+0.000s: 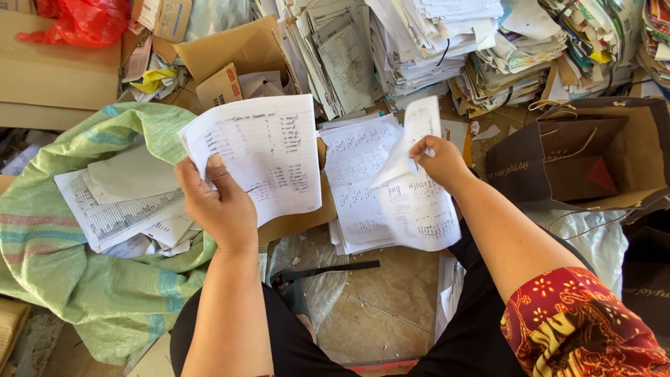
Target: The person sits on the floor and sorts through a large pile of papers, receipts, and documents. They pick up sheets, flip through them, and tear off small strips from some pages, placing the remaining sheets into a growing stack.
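My left hand (222, 204) grips a printed white sheet (262, 150) by its lower left corner and holds it up over a brown cardboard piece (296, 222). My right hand (440, 160) pinches a curled printed sheet (413, 181) lifted from a small pile of printed papers (356, 181) lying in front of me. On the left, a green woven sack (63, 258) lies open with several printed sheets (122, 209) inside its mouth.
Tall stacks of paper (419, 42) line the back. A brown paper bag (586, 157) lies open at the right. Cardboard boxes (49, 70) and a red plastic bag (84, 21) sit at the upper left. Clear plastic (310, 258) and tiled floor (391, 300) lie between my knees.
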